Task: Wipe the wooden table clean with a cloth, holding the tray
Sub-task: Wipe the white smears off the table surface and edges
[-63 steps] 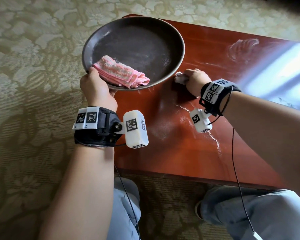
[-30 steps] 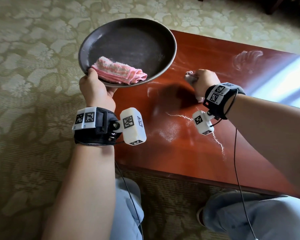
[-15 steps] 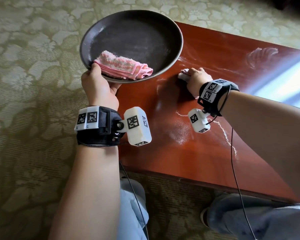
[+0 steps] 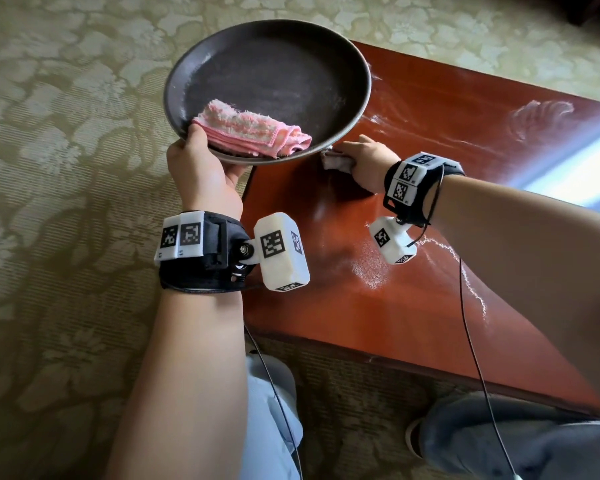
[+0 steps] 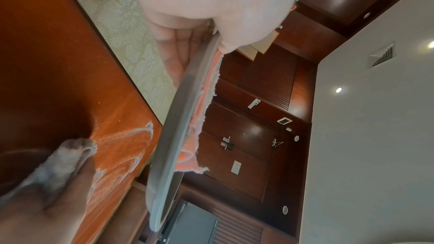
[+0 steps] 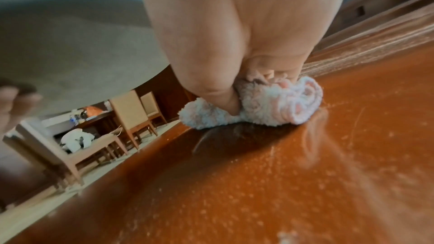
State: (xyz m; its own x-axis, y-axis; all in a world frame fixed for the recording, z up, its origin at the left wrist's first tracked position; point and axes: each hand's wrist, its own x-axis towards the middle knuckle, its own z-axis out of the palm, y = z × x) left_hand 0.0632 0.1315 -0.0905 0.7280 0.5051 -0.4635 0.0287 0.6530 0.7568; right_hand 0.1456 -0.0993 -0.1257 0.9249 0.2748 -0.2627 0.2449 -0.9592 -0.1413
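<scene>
No words, brands or numbers can be read. Black-and-white square code markers sit on the wrist bands (image 4: 182, 239) and camera housings (image 4: 280, 251) near the wooden table (image 4: 413, 237); their tiny printed characters are illegible.

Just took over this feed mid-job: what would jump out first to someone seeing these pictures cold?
The big dark round tray, held by the left hand off the table's left corner, with a folded pink cloth lying in it. Next, the right hand presses a bunched pale cloth onto the red-brown wooden table, beside the tray's rim. White powder streaks lie across the tabletop.
</scene>
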